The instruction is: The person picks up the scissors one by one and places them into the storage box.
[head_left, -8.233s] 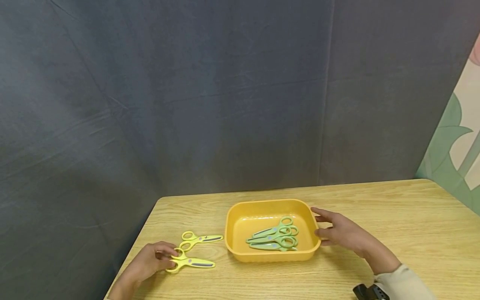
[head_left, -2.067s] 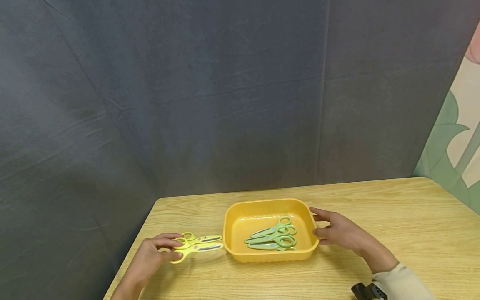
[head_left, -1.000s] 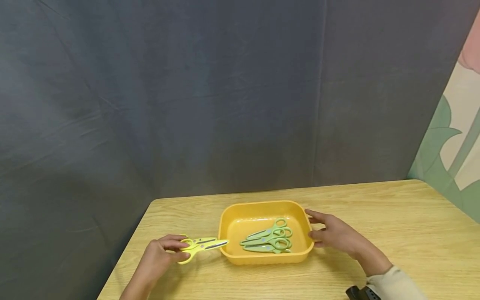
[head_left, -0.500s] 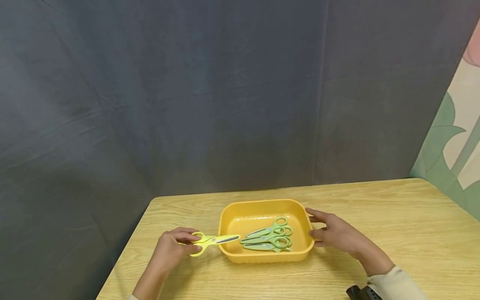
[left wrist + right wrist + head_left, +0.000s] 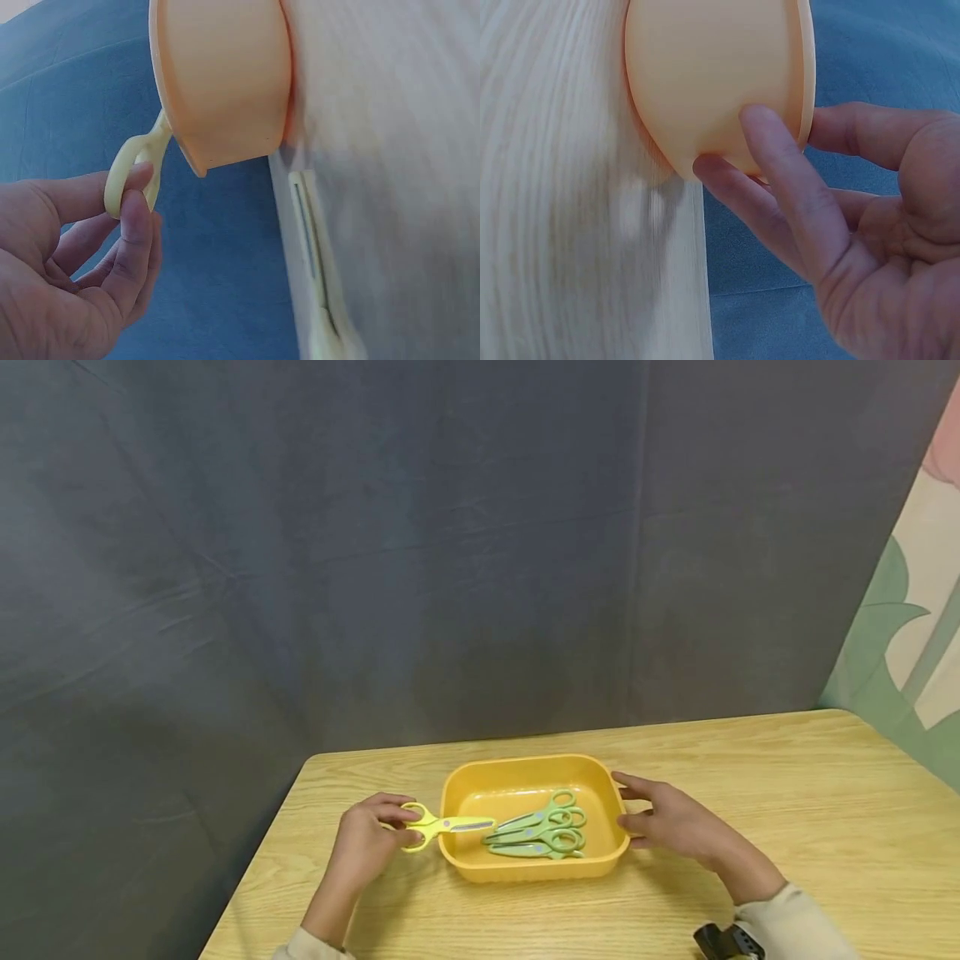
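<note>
By one handle loop, my left hand [image 5: 373,839] pinches a pair of yellow scissors [image 5: 447,823] between thumb and fingers. Its blades cross the left rim of the yellow-orange tray [image 5: 536,871] and point right, their tips close over green scissors [image 5: 531,833]. Several pairs of these lie piled inside the tray, handles to the right. My right hand [image 5: 675,822] holds the tray's right side, thumb at the rim and fingers on the outer wall. The left wrist view shows another yellow pair of scissors [image 5: 309,225] on the table; in the head view my left hand hides it.
The tray stands on a wood-grain table [image 5: 750,793]. Behind and left of the table hangs a dark grey-blue cloth [image 5: 450,568]. A wall painted with plants [image 5: 892,635] is at the far right.
My left hand has taken hold of the yellow scissors, lifted it and carried it right, so its blades now reach over the tray's left rim. My right hand stays at the tray's right side.
</note>
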Demonstrator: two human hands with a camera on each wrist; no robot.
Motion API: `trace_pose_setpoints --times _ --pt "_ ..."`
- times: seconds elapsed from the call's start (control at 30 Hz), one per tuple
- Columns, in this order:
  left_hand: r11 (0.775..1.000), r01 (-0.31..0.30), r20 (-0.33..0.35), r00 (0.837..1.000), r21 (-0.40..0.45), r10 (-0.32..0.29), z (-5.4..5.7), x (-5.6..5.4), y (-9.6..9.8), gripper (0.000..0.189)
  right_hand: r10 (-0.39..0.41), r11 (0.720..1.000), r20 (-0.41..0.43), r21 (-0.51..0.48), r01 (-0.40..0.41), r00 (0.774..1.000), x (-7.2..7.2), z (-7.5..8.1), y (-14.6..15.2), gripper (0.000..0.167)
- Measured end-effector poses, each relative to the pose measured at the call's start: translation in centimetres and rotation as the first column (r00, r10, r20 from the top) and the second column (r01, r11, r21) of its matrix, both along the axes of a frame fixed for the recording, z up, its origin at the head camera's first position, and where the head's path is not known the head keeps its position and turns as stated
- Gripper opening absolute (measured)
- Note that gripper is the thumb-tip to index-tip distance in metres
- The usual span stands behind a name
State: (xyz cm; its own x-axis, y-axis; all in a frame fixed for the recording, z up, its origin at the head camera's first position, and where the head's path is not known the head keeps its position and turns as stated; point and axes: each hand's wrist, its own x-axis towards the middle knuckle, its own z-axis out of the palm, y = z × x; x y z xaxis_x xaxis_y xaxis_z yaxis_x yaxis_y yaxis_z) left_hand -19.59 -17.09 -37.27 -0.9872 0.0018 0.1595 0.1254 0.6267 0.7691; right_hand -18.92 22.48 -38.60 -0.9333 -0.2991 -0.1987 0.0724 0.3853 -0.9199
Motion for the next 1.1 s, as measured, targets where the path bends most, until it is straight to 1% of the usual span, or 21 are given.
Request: trace_pose_setpoints --times 0.13,0.33,0.5,0.6,0.83,0.93,1.1 --pt "0.999 0.010 -0.043 0.999 -0.035 -0.012 0.1 -0.4 0.7 0.020 0.015 1.000 -0.018 -0.004 -0.015 1.000 0.0 -0.1 0.2 0.075" --pt "0.999 0.027 -0.058 0.998 -0.019 -0.028 0.1 -0.8 1.3 0.019 0.016 1.000 -0.011 -0.005 -0.016 1.000 0.0 0.0 0.2 0.074" --pt "1.000 0.025 -0.048 0.999 0.003 -0.025 0.4 -1.1 1.6 0.020 -0.001 1.000 0.002 -0.007 0.001 1.000 0.0 0.1 0.0 0.073" --pt "1.000 0.024 -0.039 0.999 0.019 -0.023 0.6 -1.3 2.1 0.021 0.007 1.000 0.001 -0.007 -0.007 1.000 0.0 0.1 0.1 0.074" --pt "0.999 0.038 -0.072 0.997 0.038 -0.035 1.3 -1.9 3.8 0.019 0.001 1.000 0.001 -0.009 -0.001 1.000 0.0 0.0 0.2 0.073" --pt "0.999 0.032 -0.079 0.996 0.037 -0.029 1.5 -2.1 4.4 0.018 0.002 1.000 -0.005 -0.007 -0.002 1.000 0.0 0.0 0.2 0.073" --pt "0.998 0.009 -0.062 0.998 0.059 -0.005 1.4 -2.5 5.0 0.018 0.005 1.000 -0.007 -0.006 -0.005 1.000 0.0 0.0 0.1 0.073"
